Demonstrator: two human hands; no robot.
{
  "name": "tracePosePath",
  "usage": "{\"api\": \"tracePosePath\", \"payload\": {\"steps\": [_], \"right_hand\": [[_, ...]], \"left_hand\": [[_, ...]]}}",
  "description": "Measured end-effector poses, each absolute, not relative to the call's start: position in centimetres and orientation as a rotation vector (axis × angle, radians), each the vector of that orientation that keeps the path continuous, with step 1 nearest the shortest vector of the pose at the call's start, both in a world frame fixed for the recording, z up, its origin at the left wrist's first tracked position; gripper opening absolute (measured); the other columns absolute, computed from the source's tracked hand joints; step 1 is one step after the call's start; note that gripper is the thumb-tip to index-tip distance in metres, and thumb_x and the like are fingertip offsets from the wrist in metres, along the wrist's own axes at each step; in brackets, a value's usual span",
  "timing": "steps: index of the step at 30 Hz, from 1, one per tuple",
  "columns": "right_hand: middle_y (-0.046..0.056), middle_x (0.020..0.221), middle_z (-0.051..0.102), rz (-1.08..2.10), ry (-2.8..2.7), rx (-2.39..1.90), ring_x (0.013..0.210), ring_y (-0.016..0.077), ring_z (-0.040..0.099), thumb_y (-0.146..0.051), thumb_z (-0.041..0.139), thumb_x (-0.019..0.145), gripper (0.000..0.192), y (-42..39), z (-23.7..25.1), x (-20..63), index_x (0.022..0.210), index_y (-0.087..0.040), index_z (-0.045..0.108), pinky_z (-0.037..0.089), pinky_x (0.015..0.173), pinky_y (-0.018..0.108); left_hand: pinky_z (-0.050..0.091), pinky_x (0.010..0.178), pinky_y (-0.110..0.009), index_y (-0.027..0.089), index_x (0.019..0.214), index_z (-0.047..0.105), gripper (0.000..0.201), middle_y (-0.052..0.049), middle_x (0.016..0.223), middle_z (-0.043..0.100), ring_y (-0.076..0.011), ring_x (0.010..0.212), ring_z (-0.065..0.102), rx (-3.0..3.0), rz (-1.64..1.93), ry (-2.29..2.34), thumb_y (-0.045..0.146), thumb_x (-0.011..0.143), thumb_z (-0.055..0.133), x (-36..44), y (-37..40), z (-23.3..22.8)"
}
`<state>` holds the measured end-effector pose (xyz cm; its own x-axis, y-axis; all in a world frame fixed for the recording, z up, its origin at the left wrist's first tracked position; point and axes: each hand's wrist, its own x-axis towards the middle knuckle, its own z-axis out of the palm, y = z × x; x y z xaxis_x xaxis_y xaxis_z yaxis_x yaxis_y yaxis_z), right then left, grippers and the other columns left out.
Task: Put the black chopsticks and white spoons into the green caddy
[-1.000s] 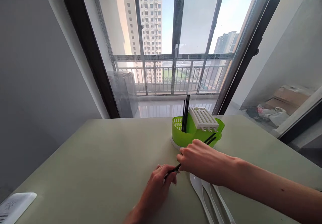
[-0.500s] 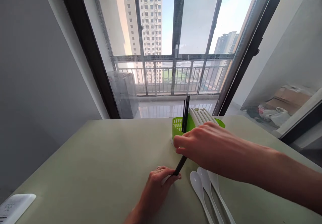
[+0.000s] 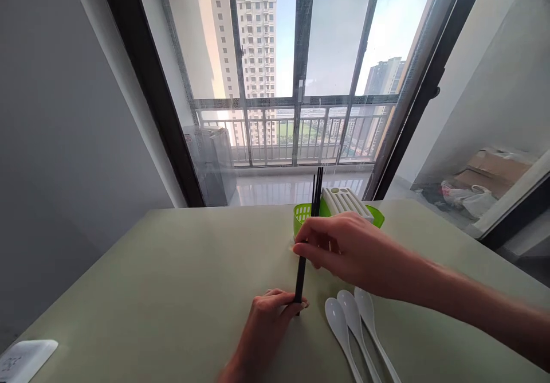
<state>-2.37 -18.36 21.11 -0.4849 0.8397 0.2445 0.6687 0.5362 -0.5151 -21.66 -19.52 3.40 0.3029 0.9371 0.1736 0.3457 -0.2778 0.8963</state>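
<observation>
Black chopsticks stand nearly upright over the table, held between my two hands. My left hand pinches their lower end between thumb and fingers. Higher up, the fingertips of my right hand close around the top part; how many sticks there are I cannot tell. Just behind my right hand is a green utensil caddy with a white slotted block. Several other black chopsticks poke up from its left compartment. My right hand and forearm hide the caddy's front.
Three white spoons lie side by side on the pale green table, right of my left hand. A white object rests at the table's left edge. Beyond the far edge are sliding glass doors and a balcony.
The chopsticks between my hands have swung from leaning right to nearly upright. My right hand has shifted slightly, now with its fingertips at their top; my left hand stays at the lower end.
</observation>
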Motion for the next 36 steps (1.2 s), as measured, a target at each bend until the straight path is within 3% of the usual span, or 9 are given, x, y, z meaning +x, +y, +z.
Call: {"api": "tracePosePath", "payload": {"steps": [4,7,11,15,23,30,33,36], "right_hand": [[-0.002,0.068,0.070,0.570,-2.184,-1.201,0.057,0.0105,0.061,-0.039,0.055,0.101,0.030,-17.6,20.4,-1.4,0.086,-0.020,0.073,0.044,0.059,0.022],[-0.001,0.066,0.068,0.545,-2.106,-1.175,0.056,0.0120,0.061,-0.052,0.053,0.100,0.039,-16.8,21.9,0.3,0.092,-0.020,0.073,0.045,0.056,0.024],[0.001,0.063,0.065,0.315,-1.892,-1.237,0.050,0.0121,0.056,-0.060,0.057,0.095,0.045,-15.2,25.9,3.1,0.090,-0.018,0.073,0.043,0.050,0.026],[0.002,0.064,0.066,0.085,-1.712,-1.319,0.050,0.0128,0.058,-0.054,0.061,0.094,0.039,-12.8,27.7,4.9,0.086,-0.017,0.073,0.045,0.052,0.028],[0.001,0.063,0.070,0.250,-1.867,-1.429,0.048,0.0104,0.059,-0.044,0.058,0.096,0.034,-6.5,22.6,5.1,0.091,-0.015,0.074,0.046,0.053,0.024],[0.001,0.064,0.071,0.381,-2.031,-1.438,0.055,0.0134,0.066,-0.037,0.054,0.098,0.031,-2.7,18.9,3.2,0.083,-0.015,0.070,0.047,0.060,0.025],[0.002,0.073,0.075,0.209,-2.000,-1.501,0.060,0.0153,0.068,-0.036,0.058,0.097,0.024,-2.4,18.9,2.6,0.097,-0.015,0.071,0.047,0.063,0.027],[0.003,0.086,0.078,-0.032,-1.930,-1.539,0.069,0.0178,0.070,-0.036,0.062,0.095,0.030,-3.3,19.6,2.2,0.117,-0.016,0.066,0.045,0.062,0.028]], "left_hand": [[0.055,0.080,-0.029,0.027,0.090,0.083,0.024,-0.005,0.088,0.079,-0.0224,0.082,0.072,1.759,0.949,1.165,0.040,0.091,0.064,-21.7,-19.4,3.4],[0.055,0.083,-0.029,0.026,0.101,0.079,0.029,-0.006,0.099,0.079,-0.0222,0.089,0.072,1.704,0.961,1.209,0.046,0.093,0.061,-21.9,-19.3,3.3],[0.054,0.084,-0.030,0.023,0.113,0.069,0.041,-0.008,0.112,0.076,-0.0221,0.095,0.070,1.634,0.984,1.251,0.056,0.097,0.051,-22.2,-19.0,2.8],[0.052,0.087,-0.032,0.021,0.111,0.065,0.043,-0.008,0.104,0.075,-0.0223,0.097,0.069,1.597,0.974,1.250,0.058,0.098,0.048,-22.4,-18.8,2.5],[0.049,0.080,-0.030,0.021,0.104,0.065,0.045,-0.005,0.092,0.073,-0.0215,0.087,0.067,1.619,0.952,1.258,0.060,0.099,0.044,-22.4,-18.8,2.4],[0.049,0.077,-0.029,0.020,0.103,0.064,0.046,-0.005,0.088,0.072,-0.0208,0.083,0.066,1.627,0.938,1.258,0.061,0.098,0.043,-22.5,-18.5,1.6],[0.048,0.076,-0.029,0.020,0.102,0.063,0.046,-0.005,0.086,0.071,-0.0206,0.081,0.065,1.634,0.940,1.269,0.062,0.098,0.043,-22.6,-18.4,1.3],[0.047,0.076,-0.028,0.020,0.100,0.064,0.046,-0.005,0.086,0.071,-0.0207,0.081,0.064,1.637,0.935,1.266,0.062,0.098,0.043,-22.6,-18.4,1.4]]}}
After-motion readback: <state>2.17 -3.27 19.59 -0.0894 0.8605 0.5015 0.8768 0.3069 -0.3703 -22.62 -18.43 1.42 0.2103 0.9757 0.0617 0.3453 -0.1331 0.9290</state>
